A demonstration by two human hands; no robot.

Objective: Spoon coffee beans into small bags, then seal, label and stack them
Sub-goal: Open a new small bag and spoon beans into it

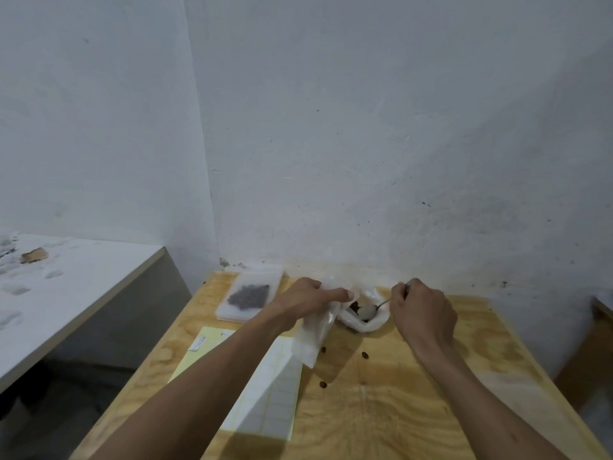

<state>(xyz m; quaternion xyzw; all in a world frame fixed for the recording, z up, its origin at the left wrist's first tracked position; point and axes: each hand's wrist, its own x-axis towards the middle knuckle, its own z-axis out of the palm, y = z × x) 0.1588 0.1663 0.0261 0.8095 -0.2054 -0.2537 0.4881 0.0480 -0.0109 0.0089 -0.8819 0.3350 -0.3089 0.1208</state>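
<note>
A view from above a small wooden table (pixel 398 410) pushed into the corner of a white wall (pixel 365 127). Two bare forearms reach in from the bottom edge toward the table's far side.

The left hand (pixel 306 302) is closed around the top of a small frosted plastic bag (pixel 313 336), fingers pointing toward 3 o'clock; the bag hangs down from the grip toward 6 o'clock, its lower end at the table. Whether it holds beans cannot be told.

The right hand (pixel 421 310) is closed around the handle of a metal spoon (pixel 373 308). The spoon's bowl points toward 9 o'clock and sits inside the open mouth of a larger white bag of coffee beans (pixel 368 322), which lies just beside the small bag at its 3 o'clock. Dark beans show at the bag's mouth next to the spoon.

At 10 o'clock from the hands, near the wall, lies a flat stack of filled bags (pixel 248 295), dark beans showing through the top one. At 7 o'clock from the hands, partly under the left forearm, lies a yellow-edged label sheet (pixel 275 393). A few loose beans (pixel 365 354) lie on the wood between the forearms
</note>
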